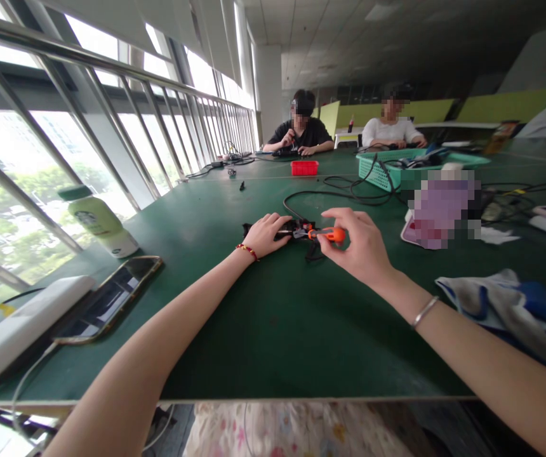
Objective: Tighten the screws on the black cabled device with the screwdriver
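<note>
On the green table, my left hand presses on a dark device, its thumb and fingers on either side of it. The hand covers much of the device, and its kind is unclear. My right hand pinches a small orange-handled tool between thumb and fingers, the other fingers curved above. The tool's metal end points left and meets the device beside my left fingertips; I cannot make out its exact shape. A black cable runs behind the device towards the basket.
A teal basket with cables stands at the back right, a red tray left of it. Left are a bottle, phone and white power strip. Cloth gloves lie right. Two people sit across the table.
</note>
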{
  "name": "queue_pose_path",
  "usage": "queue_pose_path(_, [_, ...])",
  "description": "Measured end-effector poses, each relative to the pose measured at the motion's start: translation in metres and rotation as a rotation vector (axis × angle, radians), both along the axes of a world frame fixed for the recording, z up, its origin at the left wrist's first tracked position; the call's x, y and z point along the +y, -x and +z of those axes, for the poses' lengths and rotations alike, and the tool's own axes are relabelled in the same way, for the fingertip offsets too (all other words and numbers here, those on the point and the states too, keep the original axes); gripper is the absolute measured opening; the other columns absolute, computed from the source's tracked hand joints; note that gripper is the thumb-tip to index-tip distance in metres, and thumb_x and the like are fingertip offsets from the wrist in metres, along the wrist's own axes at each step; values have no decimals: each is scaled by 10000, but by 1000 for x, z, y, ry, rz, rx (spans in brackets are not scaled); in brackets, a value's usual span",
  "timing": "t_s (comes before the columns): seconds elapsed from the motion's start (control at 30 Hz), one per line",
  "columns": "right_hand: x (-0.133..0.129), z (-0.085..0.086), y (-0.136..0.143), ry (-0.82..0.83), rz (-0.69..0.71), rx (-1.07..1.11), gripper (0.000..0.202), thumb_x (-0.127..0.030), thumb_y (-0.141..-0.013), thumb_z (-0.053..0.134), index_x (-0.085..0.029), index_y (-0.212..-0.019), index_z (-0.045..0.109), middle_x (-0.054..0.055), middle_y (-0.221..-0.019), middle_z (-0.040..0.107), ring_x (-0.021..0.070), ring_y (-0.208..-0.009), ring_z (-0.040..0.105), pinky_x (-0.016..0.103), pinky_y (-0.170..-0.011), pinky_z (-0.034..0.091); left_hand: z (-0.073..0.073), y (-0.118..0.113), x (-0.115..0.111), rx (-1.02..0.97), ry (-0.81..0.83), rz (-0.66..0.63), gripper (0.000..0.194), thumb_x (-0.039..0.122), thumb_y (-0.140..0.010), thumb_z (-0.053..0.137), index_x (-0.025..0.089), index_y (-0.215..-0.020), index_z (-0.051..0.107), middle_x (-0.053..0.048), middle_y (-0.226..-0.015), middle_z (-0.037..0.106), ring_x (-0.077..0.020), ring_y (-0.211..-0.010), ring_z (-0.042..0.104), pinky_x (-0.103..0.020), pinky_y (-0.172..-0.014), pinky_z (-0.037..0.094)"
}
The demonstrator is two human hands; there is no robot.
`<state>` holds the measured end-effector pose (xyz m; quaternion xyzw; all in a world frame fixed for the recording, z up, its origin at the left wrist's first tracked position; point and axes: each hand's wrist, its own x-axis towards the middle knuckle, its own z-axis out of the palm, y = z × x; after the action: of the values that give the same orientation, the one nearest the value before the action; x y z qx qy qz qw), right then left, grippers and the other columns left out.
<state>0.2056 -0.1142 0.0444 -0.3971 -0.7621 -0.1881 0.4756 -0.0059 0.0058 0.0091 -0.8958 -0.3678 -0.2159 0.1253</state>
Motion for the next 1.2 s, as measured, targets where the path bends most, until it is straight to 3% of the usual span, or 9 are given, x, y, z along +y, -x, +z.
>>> queue_pose_path(0.1, [0,0,0,16,-14,5,158,-286,-810,579,-244,-962,565,-16,-626,594,200,-659,569,338,-706,476,0,0,0,-8,8,-2,453,387,-860,488,189,-1267,511,-88,-1057,589,-235,-979,558,-346,-863,462])
queue_pose_path(0.3, [1,-1,-2,-65,36,-17,393,-187,-758,571,-189,-1148,515,63,-955,658,209,-813,596,344,-767,480,0,0,-1,-15,30,1,455,362,-850,503,181,-1268,510,-89,-1082,614,-233,-977,585,-349,-857,470])
queue_pose_path(0.5, [0,-1,-1,0,-24,-9,138,-288,-804,586,-247,-936,579,-17,-622,590,199,-650,565,341,-699,477,0,-1,-1,-27,60,-9,448,365,-854,501,185,-1265,507,-85,-1127,644,-236,-1008,608,-364,-900,464])
queue_pose_path(0.73, [1,-1,-3,-37,50,-23,359,-191,-769,552,-219,-1126,526,57,-952,660,224,-832,610,370,-777,487,0,-1,-2,-37,58,-5,453,349,-846,506,178,-1265,513,-94,-1113,652,-244,-1002,613,-379,-893,475])
queue_pose_path(0.97, [1,-3,-2,-21,10,-37,71,-287,-805,593,-246,-863,584,-6,-661,638,187,-652,580,318,-656,482,-2,-1,1,-24,58,-10,473,359,-856,496,167,-1288,498,-92,-1151,646,-248,-1031,608,-377,-914,468])
queue_pose_path(1.2, [3,-5,-3,-58,78,-28,302,-211,-752,572,-224,-1050,524,44,-909,662,211,-790,603,351,-749,495,-1,-1,0,-38,62,-9,464,362,-849,503,183,-1277,507,-88,-1128,654,-243,-1013,614,-377,-903,474])
